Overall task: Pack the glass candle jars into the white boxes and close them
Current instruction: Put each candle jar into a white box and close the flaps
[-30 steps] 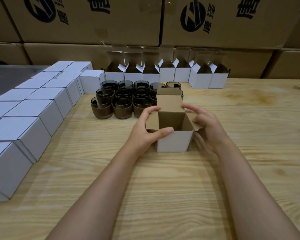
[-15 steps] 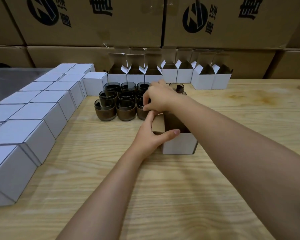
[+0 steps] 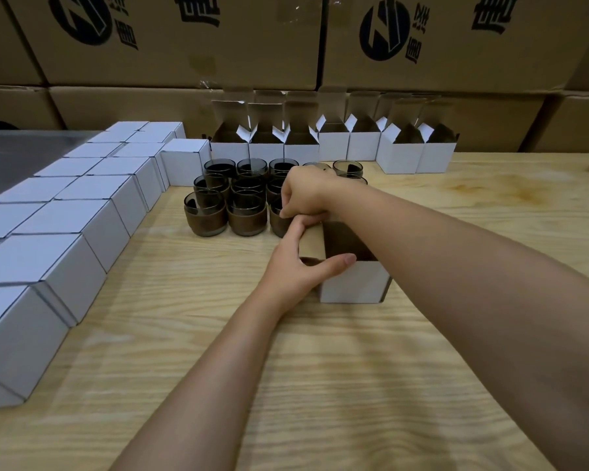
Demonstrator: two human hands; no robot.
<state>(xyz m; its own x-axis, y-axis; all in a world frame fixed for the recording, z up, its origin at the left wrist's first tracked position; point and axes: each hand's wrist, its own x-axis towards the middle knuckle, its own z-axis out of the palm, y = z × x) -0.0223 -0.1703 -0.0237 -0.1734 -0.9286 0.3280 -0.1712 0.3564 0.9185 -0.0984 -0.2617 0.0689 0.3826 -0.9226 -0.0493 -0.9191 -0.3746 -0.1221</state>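
At frame centre the left hand [image 3: 293, 270] grips the open white box [image 3: 351, 285], thumb hooked over its front rim. Just beyond, the right hand [image 3: 306, 192], forearm stretched above the box, curls its fingers round the nearest candle jar [image 3: 275, 223].

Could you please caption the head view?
Left hand holds the open white box while right hand grips a candle jar.

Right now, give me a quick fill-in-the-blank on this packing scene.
1. The left hand holds a white box whose top is ___.
2. The right hand grips a candle jar in the cluster's ___ row.
3. The closed boxes line the ___ side of the table.
Missing words: open; front; left.
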